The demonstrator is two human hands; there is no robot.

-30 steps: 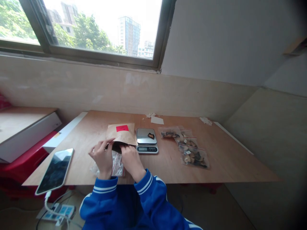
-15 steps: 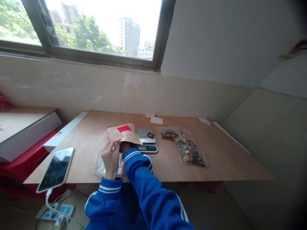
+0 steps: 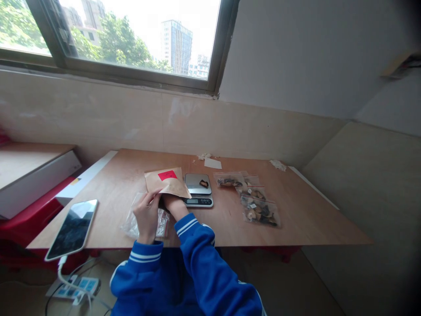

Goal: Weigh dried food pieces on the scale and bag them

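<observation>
My left hand (image 3: 147, 217) pinches the lower edge of a kraft paper envelope (image 3: 167, 183), which has a red label on its face. The fingers of my right hand (image 3: 171, 205) are hidden behind or under the envelope, and a dark object shows beside them. A clear plastic bag (image 3: 133, 226) lies crumpled under my left hand. To the right of the envelope stands a digital kitchen scale (image 3: 198, 189) with a dark brown piece (image 3: 204, 183) on its pan. Several zip bags of dried brown pieces (image 3: 260, 212) lie further right.
A smartphone (image 3: 72, 229) lies at the near left of the wooden table (image 3: 296, 219), its cable running down to a power strip (image 3: 74, 286) on the floor. Paper scraps (image 3: 212, 163) lie along the wall. A white box (image 3: 29, 184) sits on something red at left.
My right hand has moved from the envelope's front to behind or under it, with the forearm now raised across the table. My left hand has shifted slightly right, and the view has tilted slightly.
</observation>
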